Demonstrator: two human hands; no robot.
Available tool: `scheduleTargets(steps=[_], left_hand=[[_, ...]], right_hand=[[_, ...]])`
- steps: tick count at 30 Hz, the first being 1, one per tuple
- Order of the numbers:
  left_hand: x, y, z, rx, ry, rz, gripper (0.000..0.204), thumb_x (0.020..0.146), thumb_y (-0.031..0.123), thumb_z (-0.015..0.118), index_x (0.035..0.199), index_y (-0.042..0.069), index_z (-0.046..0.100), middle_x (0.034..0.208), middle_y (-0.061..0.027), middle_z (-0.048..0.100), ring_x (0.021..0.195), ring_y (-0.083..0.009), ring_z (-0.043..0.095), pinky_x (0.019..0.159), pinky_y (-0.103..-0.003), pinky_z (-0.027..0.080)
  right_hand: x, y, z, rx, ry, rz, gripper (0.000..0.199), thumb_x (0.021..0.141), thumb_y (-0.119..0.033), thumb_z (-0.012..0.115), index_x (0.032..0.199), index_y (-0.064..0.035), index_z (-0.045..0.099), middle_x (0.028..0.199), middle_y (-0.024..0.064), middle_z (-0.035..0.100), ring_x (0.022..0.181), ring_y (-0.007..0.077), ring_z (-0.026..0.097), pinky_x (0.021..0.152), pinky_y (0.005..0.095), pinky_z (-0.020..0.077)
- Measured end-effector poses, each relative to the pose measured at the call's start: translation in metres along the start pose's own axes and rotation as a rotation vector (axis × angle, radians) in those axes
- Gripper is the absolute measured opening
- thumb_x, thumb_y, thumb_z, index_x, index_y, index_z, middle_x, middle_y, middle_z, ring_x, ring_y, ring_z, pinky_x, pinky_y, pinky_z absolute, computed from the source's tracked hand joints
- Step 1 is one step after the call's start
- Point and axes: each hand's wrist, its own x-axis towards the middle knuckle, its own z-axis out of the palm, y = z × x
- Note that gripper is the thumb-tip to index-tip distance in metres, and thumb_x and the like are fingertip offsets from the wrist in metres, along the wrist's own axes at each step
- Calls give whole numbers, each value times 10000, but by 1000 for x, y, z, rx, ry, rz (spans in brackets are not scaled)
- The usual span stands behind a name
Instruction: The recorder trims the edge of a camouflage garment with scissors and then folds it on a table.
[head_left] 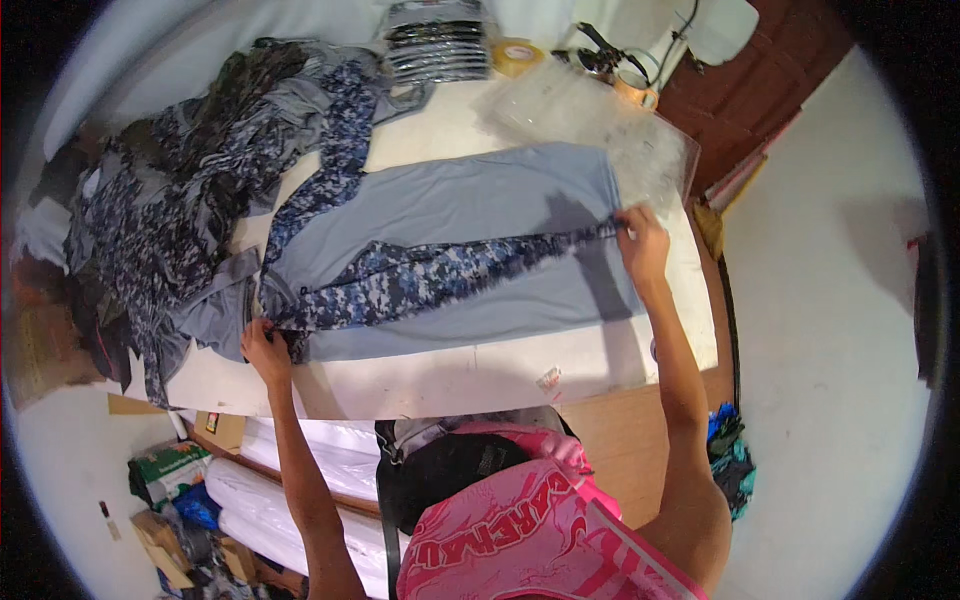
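A grey long-sleeved shirt [470,190] with blue camouflage sleeves lies spread on the white table. One camouflage sleeve [420,280] is stretched lengthwise across the grey body, its edge slightly blurred. At the sleeve's narrow end, on the right, my right hand [643,245] pinches the cuff. My left hand [265,352] is closed on the fabric at the shoulder end, close to the collar; its fingertips are partly hidden. The other sleeve [325,190] bends away toward the far side, beside a heap of garments.
A large heap of camouflage and grey garments [190,170] covers the table's left. At the back are a stack of bagged folded garments [437,45], a tape roll [517,57] and clear plastic bags [580,110]. White wrapped rolls [300,510] lie below the table [500,385].
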Motion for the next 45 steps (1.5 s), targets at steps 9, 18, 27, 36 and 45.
scheduleTargets(steps=[9, 18, 27, 36, 45], left_hand=[[-10, 3, -4, -78, -96, -1, 201, 695, -27, 572, 873, 57, 536, 855, -96, 558, 892, -321, 526, 848, -432, 377], [-3, -14, -22, -38, -237, 62, 290, 676, -42, 589, 953, 42, 563, 960, -156, 584, 962, -370, 541, 870, -448, 402], [1, -5, -38, -11, -200, 184, 271, 706, -15, 587, 956, 83, 621, 998, -89, 579, 1004, -293, 525, 821, -418, 389], [4, 53, -22, -241, 77, 72, 218, 752, 19, 633, 960, 65, 676, 1120, -118, 612, 1052, -312, 550, 924, -401, 404], [-31, 147, 26, -197, -214, 252, 615, 864, 352, 607, 1378, 75, 415, 1428, -233, 345, 1322, -400, 317, 1064, -546, 251]], right_hand=[[-72, 22, -3, -44, -65, 252, 175, 688, 32, 602, 835, -59, 628, 842, 98, 606, 755, 302, 619, 637, 368, 494], [-83, 20, 8, -269, -90, 242, 133, 665, -38, 632, 790, -51, 676, 845, 95, 649, 886, 299, 582, 869, 404, 414], [-88, 28, 2, -294, -33, 287, 137, 630, -37, 642, 764, -54, 669, 799, 88, 642, 818, 305, 597, 775, 426, 442], [-61, -37, 22, 25, -26, 46, 325, 616, 44, 511, 894, -28, 664, 976, 139, 635, 954, 344, 581, 863, 430, 440], [-22, -238, 190, 418, -284, -473, 308, 731, -64, 618, 1038, -75, 647, 1120, 98, 614, 1147, 289, 508, 1051, 533, 272]])
